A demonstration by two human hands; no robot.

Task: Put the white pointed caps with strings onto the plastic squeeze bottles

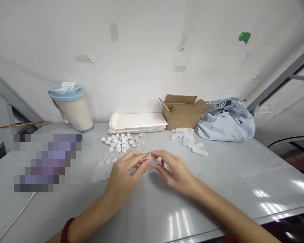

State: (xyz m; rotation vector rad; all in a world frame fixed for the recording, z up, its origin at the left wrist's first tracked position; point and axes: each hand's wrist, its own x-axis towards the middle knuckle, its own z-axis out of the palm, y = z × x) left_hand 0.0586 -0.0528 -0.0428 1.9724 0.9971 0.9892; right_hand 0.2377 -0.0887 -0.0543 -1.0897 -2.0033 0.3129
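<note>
My left hand (pixel 128 170) and my right hand (pixel 174 172) meet above the middle of the table, fingertips pinched together. Between them is a small translucent plastic tube (pixel 155 160), partly covered by the fingers of both hands. Left of my left hand lie several similar tubes (pixel 98 171) with white cords running from their tops. Behind my hands are a heap of small white caps (pixel 120 142) and a bundle of white cord (pixel 138 140). More loose tubes (pixel 188 138) lie at the back right. Other tubes beneath my hands are mostly hidden.
Along the wall stand a cream tumbler (pixel 74 109) with a blue lid, a stack of flat white packets (pixel 139 122), an open cardboard box (pixel 186 116) and a light blue cloth bag (pixel 225 123). A blurred-out item (pixel 49 162) lies at left, near a white cable (pixel 17 216).
</note>
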